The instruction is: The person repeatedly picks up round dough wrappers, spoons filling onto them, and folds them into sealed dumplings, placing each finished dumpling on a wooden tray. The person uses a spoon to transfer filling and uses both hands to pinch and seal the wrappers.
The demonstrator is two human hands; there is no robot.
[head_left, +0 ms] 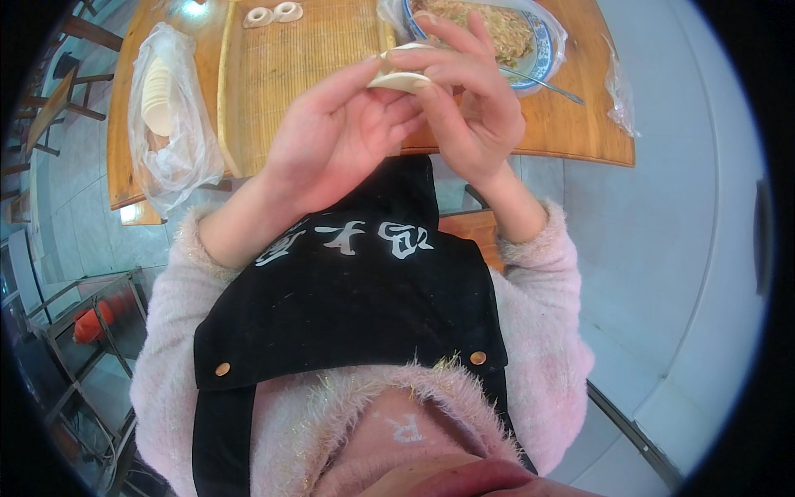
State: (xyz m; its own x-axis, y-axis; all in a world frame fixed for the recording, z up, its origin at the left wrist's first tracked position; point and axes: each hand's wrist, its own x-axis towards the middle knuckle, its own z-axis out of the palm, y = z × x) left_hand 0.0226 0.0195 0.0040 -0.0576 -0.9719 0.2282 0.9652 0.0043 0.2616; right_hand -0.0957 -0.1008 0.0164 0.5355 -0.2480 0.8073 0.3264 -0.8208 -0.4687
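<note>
Both hands are raised over the near edge of the table, holding a round white dumpling wrapper (401, 81) between them. It is folded partway, and its near edge curves up. My left hand (335, 137) cups it from the left, with the thumb along its edge and the fingers underneath. My right hand (474, 95) pinches its right side between thumb and forefinger, the other fingers raised. Behind my right hand stands a blue-and-white bowl (542, 45) of minced filling (484, 29), with a metal utensil handle (556, 89) sticking out over its rim.
A bamboo tray (290, 91) lies on the wooden table (580, 124), with two shaped dumplings (273, 14) at its far end. Left of it, a clear plastic bag (178, 170) holds stacked wrappers (156, 95). Crumpled plastic (621, 99) hangs at the right edge. Wooden stools (58, 103) stand far left.
</note>
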